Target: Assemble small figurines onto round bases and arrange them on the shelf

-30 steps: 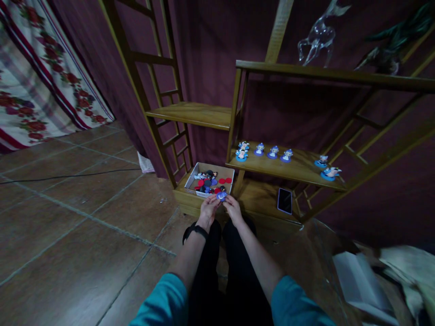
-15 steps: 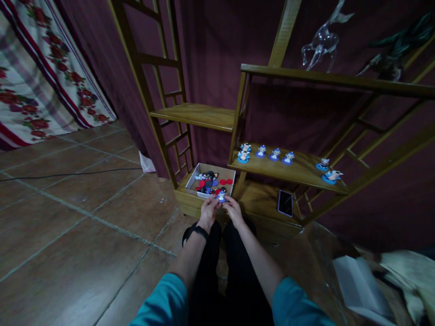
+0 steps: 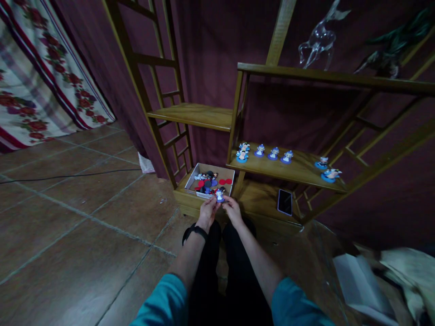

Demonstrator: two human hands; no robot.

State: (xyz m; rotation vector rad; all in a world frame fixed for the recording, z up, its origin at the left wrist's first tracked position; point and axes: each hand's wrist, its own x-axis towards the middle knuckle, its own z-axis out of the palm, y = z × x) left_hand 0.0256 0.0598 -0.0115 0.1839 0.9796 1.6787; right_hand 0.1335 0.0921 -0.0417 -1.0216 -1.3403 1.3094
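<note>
A small white-and-purple figurine (image 3: 219, 195) on a purple base is held upright at the front edge of a cardboard box (image 3: 232, 174). My left hand (image 3: 208, 212) grips it from the left by the base. From the right, the fingertips of my right hand (image 3: 233, 211) close on the base's other side. Inside the box lie several figurines and loose round bases, among them a red disc (image 3: 225, 181). Three similar purple figurines, one of them the middle figurine (image 3: 273, 153), stand in a row on the wooden shelf (image 3: 299, 171) to the right.
Blue-based figurines (image 3: 242, 156) stand at the shelf's left end, and others (image 3: 331, 175) at its right end. A phone (image 3: 284, 202) lies on the lower board. Above, a clear glass deer (image 3: 318, 40) stands on the top board. A white box (image 3: 362, 283) is on the floor at right.
The figurine has shifted very slightly left and up between my fingers. Both hands stay almost in place, and the view has moved a little.
</note>
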